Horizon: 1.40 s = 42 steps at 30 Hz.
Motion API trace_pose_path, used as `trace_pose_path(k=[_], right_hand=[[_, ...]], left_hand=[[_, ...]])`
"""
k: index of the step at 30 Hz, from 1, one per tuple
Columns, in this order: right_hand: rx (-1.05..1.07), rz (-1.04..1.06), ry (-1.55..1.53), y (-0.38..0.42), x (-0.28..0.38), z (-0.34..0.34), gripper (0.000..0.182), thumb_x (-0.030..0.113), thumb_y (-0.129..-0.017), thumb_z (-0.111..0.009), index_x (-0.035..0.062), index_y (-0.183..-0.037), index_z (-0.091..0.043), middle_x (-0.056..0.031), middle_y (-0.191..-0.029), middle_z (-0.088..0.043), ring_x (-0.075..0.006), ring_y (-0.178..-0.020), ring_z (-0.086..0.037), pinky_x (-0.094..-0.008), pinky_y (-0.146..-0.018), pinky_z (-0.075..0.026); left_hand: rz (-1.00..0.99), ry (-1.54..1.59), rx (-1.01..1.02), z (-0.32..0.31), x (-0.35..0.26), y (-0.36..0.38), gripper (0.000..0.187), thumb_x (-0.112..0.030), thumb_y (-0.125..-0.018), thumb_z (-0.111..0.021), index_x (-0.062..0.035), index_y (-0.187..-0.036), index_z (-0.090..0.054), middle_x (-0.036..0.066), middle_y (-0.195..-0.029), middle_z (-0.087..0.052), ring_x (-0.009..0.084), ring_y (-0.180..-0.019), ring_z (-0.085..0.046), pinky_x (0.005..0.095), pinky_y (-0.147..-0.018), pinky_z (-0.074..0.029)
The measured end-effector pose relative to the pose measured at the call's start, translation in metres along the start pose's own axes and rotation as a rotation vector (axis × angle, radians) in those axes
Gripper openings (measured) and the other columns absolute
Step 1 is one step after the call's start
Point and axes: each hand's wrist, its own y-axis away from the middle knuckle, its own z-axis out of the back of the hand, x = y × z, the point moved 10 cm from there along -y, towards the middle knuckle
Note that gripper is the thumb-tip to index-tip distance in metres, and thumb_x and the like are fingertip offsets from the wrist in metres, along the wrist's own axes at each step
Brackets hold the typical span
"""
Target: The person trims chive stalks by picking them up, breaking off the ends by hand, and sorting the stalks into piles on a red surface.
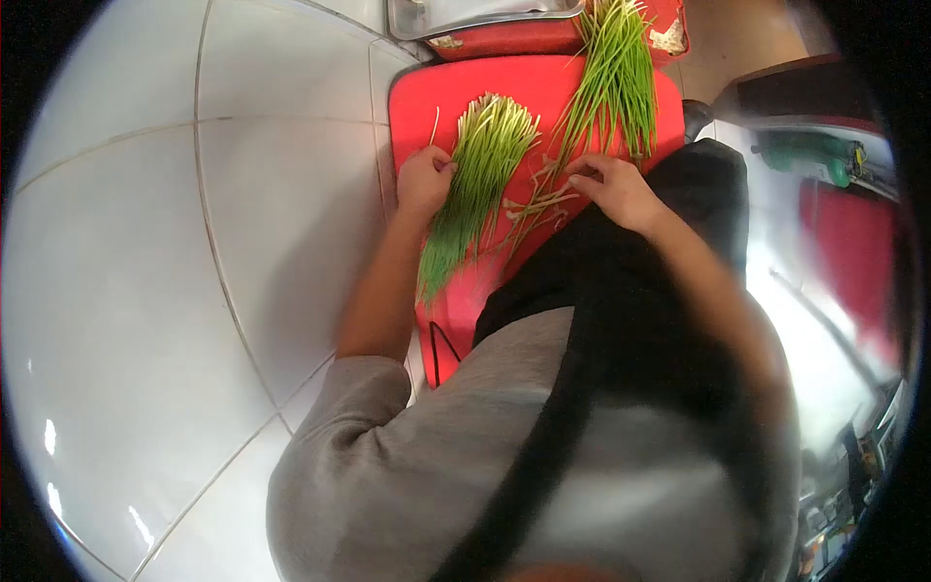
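Note:
A bundle of long green chives (482,175) lies on the red board (543,82), its pale ends pointing away from me. My left hand (425,181) is at the bundle's left edge, fingers closed in a pinch. One thin chive stalk (434,124) sticks up from that pinch. To the right, my right hand (615,191) is above trimmed, brownish stalk scraps (531,207), with thumb and fingertips close together. Whatever may be between those fingertips is too small to make out. A second chive bunch (613,82) rests at the upper right of the board.
Beyond the board sits a metal tray (490,16) on a red, worn-edged surface (524,41). White wall tiles (291,194) run along my left. My dark-clothed leg (669,204) borders the board on the right. Farther right is a green object (805,155).

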Motion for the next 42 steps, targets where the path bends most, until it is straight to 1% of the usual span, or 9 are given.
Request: trace_pose_path(k=[5, 11, 14, 17, 21, 24, 28, 37, 42], right_hand=[[-0.004, -0.033, -0.044, 0.004, 0.002, 0.000, 0.024, 0.022, -0.082, -0.057, 0.0035, -0.097, -0.059, -0.0135, -0.084, -0.062, -0.0221, -0.078, -0.060, -0.0327, -0.072, -0.046], [-0.030, -0.002, -0.103, 0.005, -0.006, -0.001, 0.024, 0.022, -0.083, -0.057, 0.0025, -0.097, -0.060, -0.0124, -0.083, -0.062, -0.0189, -0.078, -0.060, -0.0313, -0.073, -0.046], [-0.029, -0.007, -0.098, 0.006, -0.008, 0.000, 0.024, 0.023, -0.083, -0.057, 0.0033, -0.097, -0.060, -0.0121, -0.082, -0.062, -0.0187, -0.078, -0.060, -0.0307, -0.073, -0.046], [0.005, -0.027, -0.082, 0.007, -0.009, 0.000, 0.026, 0.020, -0.085, -0.056, 0.0008, -0.102, -0.058, -0.0065, -0.087, -0.061, -0.0113, -0.081, -0.055, -0.0264, -0.074, -0.044], [0.005, -0.029, -0.121, 0.008, -0.007, 0.003, 0.026, 0.022, -0.085, -0.057, 0.0013, -0.101, -0.058, -0.0045, -0.083, -0.060, -0.0101, -0.076, -0.053, -0.0261, -0.071, -0.043], [-0.025, -0.038, -0.166, 0.011, -0.006, 0.005, 0.025, 0.022, -0.084, -0.058, 0.0015, -0.098, -0.058, -0.0030, -0.079, -0.057, -0.0087, -0.073, -0.050, -0.0253, -0.069, -0.042], [-0.020, -0.037, -0.108, 0.013, -0.006, 0.010, 0.023, 0.023, -0.084, -0.059, 0.0023, -0.094, -0.059, -0.0001, -0.077, -0.056, -0.0074, -0.071, -0.049, -0.0247, -0.067, -0.041], [-0.174, 0.022, -0.775, 0.038, 0.032, 0.051, 0.019, 0.021, -0.082, -0.062, 0.0037, -0.088, -0.062, 0.0014, -0.077, -0.058, -0.0055, -0.067, -0.049, -0.0200, -0.062, -0.040], [-0.327, 0.090, -0.960, 0.050, 0.024, 0.072, 0.018, 0.017, -0.078, -0.067, 0.0009, -0.084, -0.063, -0.0013, -0.073, -0.060, -0.0069, -0.064, -0.051, -0.0200, -0.059, -0.040]], left_hand=[[-0.002, 0.213, -0.016, -0.002, 0.035, -0.015, 0.015, -0.016, -0.076, -0.065, -0.0040, -0.084, -0.061, 0.010, -0.080, -0.063, 0.0198, -0.075, -0.061, 0.0318, -0.067, -0.047], [-0.114, 0.281, -0.057, 0.007, 0.012, -0.017, 0.012, -0.013, -0.079, -0.063, -0.0029, -0.084, -0.059, 0.005, -0.077, -0.062, 0.0133, -0.075, -0.058, 0.0277, -0.070, -0.046], [-0.141, 0.172, -0.061, -0.013, -0.001, -0.022, 0.011, -0.014, -0.076, -0.063, -0.0038, -0.081, -0.061, 0.011, -0.079, -0.062, 0.0194, -0.072, -0.061, 0.0313, -0.067, -0.047], [-0.081, 0.134, -0.101, -0.016, 0.005, -0.024, 0.010, -0.012, -0.074, -0.064, -0.0038, -0.079, -0.061, 0.012, -0.078, -0.062, 0.0193, -0.071, -0.061, 0.0304, -0.066, -0.047], [-0.068, 0.250, -0.122, 0.014, 0.006, -0.018, 0.007, -0.008, -0.076, -0.063, -0.0031, -0.078, -0.058, 0.010, -0.080, -0.063, 0.0146, -0.069, -0.060, 0.0272, -0.063, -0.047], [-0.084, 0.630, -0.221, 0.038, 0.012, -0.019, 0.006, -0.006, -0.082, -0.057, -0.0016, -0.085, -0.054, 0.009, -0.081, -0.063, 0.0134, -0.070, -0.060, 0.0254, -0.063, -0.047], [-0.059, 0.960, -0.036, 0.049, -0.041, -0.004, 0.007, -0.004, -0.086, -0.052, -0.0008, -0.092, -0.048, 0.008, -0.079, -0.060, 0.0162, -0.069, -0.061, 0.0267, -0.066, -0.049], [-0.256, 0.792, 0.335, 0.002, -0.194, 0.037, 0.008, -0.008, -0.087, -0.051, -0.0024, -0.093, -0.050, 0.007, -0.079, -0.060, 0.0132, -0.069, -0.058, 0.0237, -0.064, -0.046], [-0.282, 0.772, 0.462, -0.029, -0.232, 0.057, 0.011, -0.011, -0.088, -0.052, -0.0021, -0.095, -0.052, 0.005, -0.078, -0.060, 0.0101, -0.067, -0.057, 0.0222, -0.061, -0.045]])
